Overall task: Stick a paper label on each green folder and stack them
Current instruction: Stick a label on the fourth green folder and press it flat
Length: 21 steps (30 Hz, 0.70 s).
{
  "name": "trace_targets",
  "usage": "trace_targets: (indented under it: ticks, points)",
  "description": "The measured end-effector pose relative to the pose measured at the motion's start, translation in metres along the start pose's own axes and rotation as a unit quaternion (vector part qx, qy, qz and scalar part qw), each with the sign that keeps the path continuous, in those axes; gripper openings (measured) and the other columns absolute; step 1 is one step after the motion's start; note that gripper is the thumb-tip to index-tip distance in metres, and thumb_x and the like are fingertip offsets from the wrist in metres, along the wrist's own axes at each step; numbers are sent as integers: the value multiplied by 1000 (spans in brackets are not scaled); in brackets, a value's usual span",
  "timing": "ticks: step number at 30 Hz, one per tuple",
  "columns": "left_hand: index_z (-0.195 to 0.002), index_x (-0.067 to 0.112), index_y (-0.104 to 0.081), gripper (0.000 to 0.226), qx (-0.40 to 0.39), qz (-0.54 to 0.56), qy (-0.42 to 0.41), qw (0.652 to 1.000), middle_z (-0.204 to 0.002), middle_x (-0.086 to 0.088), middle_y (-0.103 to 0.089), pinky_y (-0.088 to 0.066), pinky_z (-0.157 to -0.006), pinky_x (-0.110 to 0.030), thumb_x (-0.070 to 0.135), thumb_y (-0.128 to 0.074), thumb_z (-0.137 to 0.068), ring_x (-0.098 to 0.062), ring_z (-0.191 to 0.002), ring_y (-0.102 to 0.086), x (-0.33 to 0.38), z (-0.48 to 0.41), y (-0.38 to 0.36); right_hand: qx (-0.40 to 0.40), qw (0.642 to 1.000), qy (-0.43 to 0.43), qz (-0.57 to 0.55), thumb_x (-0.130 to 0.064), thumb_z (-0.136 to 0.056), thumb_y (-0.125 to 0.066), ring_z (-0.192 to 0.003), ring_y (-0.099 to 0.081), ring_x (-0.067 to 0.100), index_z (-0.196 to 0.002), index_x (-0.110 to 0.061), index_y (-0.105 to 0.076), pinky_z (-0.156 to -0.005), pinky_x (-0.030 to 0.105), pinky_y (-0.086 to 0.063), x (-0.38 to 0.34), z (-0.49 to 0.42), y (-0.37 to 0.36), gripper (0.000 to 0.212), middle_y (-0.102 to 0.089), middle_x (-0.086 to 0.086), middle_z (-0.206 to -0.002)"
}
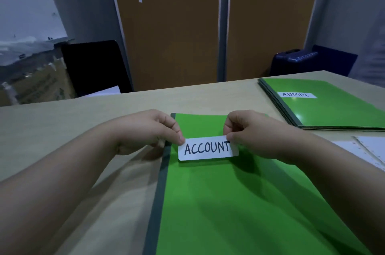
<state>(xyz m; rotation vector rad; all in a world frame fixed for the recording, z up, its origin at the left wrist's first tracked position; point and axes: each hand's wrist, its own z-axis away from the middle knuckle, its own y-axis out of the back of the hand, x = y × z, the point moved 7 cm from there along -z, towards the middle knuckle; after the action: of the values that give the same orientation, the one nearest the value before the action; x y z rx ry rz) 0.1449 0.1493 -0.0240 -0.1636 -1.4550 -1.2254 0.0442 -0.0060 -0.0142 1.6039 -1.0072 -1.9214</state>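
A green folder [229,202] with a dark spine along its left edge lies flat on the table in front of me. A white paper label [208,148] reading ACCOUNT sits over its upper part. My left hand [154,129] pinches the label's left end and my right hand [248,131] pinches its right end. Whether the label touches the folder I cannot tell. At the back right lies a stack of green folders [333,113], the top one bearing a white ADMIN label [295,94].
White sheets [366,150] lie at the right edge of the beige table [83,129]. Beyond the table's far edge stand brown partition panels [177,36], a black chair back [93,65] at the left and a dark blue case [291,61] at the right.
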Motion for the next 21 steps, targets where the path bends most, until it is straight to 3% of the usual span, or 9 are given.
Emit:
trace_targets:
  ticks: [4, 9, 12, 21]
  points:
    - [-71, 8, -71, 8, -30, 51, -2, 998, -60, -4, -58, -34, -47, -22, 13, -77, -71, -10, -48, -45, -18, -1, -4, -21, 1000, -5, 7, -14, -91, -51, -62, -51, 11, -79, -20, -58, -57, 24, -42, 3, 4, -17, 15, -62, -3, -76]
    - [-68, 12, -74, 28, -45, 64, -44, 996, -80, -15, -52, -32, -54, -26, 34, -83, -54, -24, -67, -41, -28, -1, -4, 6, 1000, 26, -11, -21, -86, -64, -56, -49, 4, -78, -21, -62, -57, 18, -42, 9, 11, -18, 8, -62, -7, -69]
    - [-67, 11, -74, 33, -36, 66, -59, 995, -85, -18, -51, -28, -60, -34, 38, -83, -51, -26, -73, -40, -30, -2, -2, 15, 1000, 26, 6, -26, -85, -65, -50, -47, -3, -75, -23, -63, -50, 10, -38, 11, 11, -17, 11, -62, -8, -65]
    - [-66, 10, -74, 36, -13, 32, -73, 997, -85, -12, -56, -31, -51, -27, 41, -80, -49, -23, -69, -43, -30, -5, -2, 32, 997, 41, 50, -29, -86, -63, -56, -47, 5, -73, -25, -60, -55, 21, -39, 9, 14, -20, 14, -61, -4, -67]
